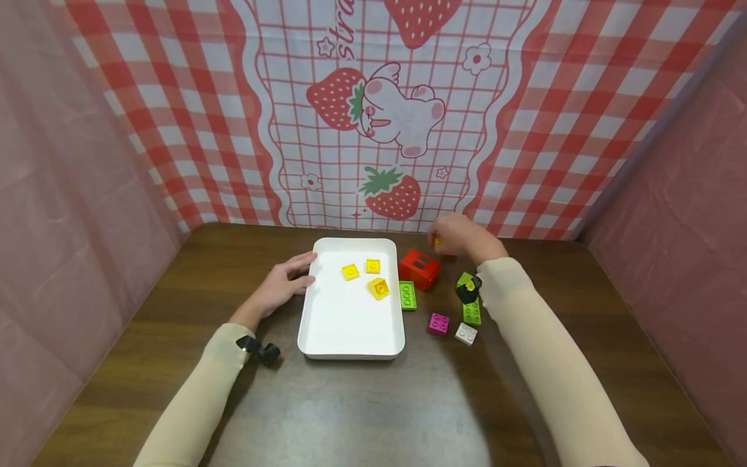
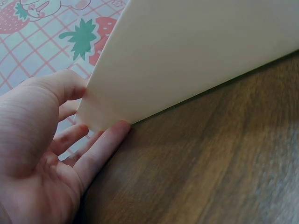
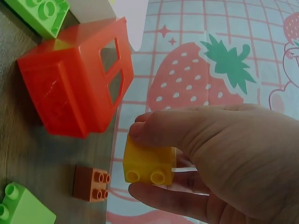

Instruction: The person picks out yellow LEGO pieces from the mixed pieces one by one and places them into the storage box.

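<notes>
A white tray lies on the table with three yellow bricks inside. The left hand rests its fingertips against the tray's left side; in the left wrist view the hand touches the tray wall with fingers extended. At the table's back edge, the right hand pinches a yellow brick, mostly covered in the head view. The right wrist view has that yellow brick between thumb and fingers of the right hand, its studs pointing down in the picture.
Right of the tray are a red window brick, a green brick, a magenta brick, a white brick and more green bricks. An orange-brown brick sits by the back edge. A patterned cloth hangs behind.
</notes>
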`<state>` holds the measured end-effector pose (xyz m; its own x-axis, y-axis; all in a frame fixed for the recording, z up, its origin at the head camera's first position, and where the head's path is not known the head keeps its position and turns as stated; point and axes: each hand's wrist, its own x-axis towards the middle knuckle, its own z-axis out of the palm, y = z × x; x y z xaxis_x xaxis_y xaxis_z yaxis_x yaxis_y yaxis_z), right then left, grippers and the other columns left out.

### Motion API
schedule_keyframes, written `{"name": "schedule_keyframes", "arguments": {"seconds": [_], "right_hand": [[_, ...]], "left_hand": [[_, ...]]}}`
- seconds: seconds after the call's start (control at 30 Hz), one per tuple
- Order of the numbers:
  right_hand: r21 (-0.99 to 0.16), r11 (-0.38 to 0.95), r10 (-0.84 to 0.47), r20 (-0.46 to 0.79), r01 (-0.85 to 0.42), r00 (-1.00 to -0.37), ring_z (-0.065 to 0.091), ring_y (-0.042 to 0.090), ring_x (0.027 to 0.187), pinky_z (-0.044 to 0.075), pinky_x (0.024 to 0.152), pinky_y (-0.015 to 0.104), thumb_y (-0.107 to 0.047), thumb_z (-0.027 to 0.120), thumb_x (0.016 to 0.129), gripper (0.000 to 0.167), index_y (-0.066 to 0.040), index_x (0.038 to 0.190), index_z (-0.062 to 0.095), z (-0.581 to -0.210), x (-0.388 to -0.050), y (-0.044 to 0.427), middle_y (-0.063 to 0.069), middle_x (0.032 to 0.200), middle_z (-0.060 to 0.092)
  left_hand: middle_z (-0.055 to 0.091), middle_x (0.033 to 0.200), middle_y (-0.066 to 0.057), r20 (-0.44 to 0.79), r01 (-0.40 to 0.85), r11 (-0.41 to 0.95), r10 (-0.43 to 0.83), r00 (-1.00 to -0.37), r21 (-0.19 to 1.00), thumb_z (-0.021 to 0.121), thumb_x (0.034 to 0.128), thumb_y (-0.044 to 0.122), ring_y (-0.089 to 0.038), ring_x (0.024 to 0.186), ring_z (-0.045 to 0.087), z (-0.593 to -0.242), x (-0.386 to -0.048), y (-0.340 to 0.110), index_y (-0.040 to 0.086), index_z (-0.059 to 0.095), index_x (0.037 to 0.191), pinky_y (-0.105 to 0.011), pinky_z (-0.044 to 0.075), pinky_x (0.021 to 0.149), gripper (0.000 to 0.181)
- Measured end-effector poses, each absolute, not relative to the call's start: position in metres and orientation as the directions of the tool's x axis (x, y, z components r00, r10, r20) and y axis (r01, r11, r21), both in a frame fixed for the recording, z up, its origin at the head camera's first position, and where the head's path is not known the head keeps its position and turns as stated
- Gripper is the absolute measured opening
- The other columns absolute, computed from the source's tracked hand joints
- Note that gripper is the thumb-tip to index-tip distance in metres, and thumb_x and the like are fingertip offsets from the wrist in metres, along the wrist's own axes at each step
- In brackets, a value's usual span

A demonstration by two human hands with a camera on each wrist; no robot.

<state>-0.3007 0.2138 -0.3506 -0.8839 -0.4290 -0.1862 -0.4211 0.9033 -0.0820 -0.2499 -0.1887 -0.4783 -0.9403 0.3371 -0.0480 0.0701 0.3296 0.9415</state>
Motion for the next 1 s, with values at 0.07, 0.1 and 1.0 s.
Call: {"name": "schedule_keyframes", "arguments": {"seconds": [0.07, 0.1, 1.0], "right_hand": [[-0.099, 0.909, -0.416, -0.188, -0.404, -0.89, 0.067, 0.031, 0.1, 0.067, 0.098, 0.047, -0.008, 0.076, 0.103, 0.017, -0.004, 0.118, 0.084, -0.351, -0.3, 0.211, 0.015, 0.116, 0.081], [-0.107, 0.91, -0.415, -0.189, -0.401, -0.89, 0.067, 0.031, 0.099, 0.067, 0.096, 0.046, -0.008, 0.076, 0.103, 0.017, -0.004, 0.118, 0.084, -0.351, -0.3, 0.21, 0.015, 0.115, 0.081], [-0.118, 0.896, -0.444, -0.173, -0.429, -0.879, 0.067, 0.03, 0.098, 0.066, 0.089, 0.04, -0.007, 0.076, 0.101, 0.018, -0.007, 0.117, 0.084, -0.344, -0.295, 0.17, 0.013, 0.116, 0.081]], "left_hand": [[0.029, 0.188, -0.018, -0.054, 0.06, 0.327, 0.331, -0.942, 0.943, 0.068, 0.1127, 0.011, -0.046, 0.168, 0.041, -0.479, -0.25, -0.188, 0.008, 0.042, 0.173, -0.032, 0.067, 0.106, 0.066], [0.029, 0.188, -0.017, -0.055, 0.059, 0.325, 0.33, -0.942, 0.944, 0.068, 0.1127, 0.011, -0.046, 0.167, 0.041, -0.479, -0.25, -0.188, 0.008, 0.042, 0.173, -0.032, 0.067, 0.106, 0.066], [0.028, 0.188, -0.018, -0.046, 0.068, 0.316, 0.34, -0.939, 0.946, 0.068, 0.1129, 0.011, -0.048, 0.165, 0.043, -0.48, -0.251, -0.19, 0.008, 0.042, 0.173, -0.029, 0.068, 0.103, 0.065]]}}
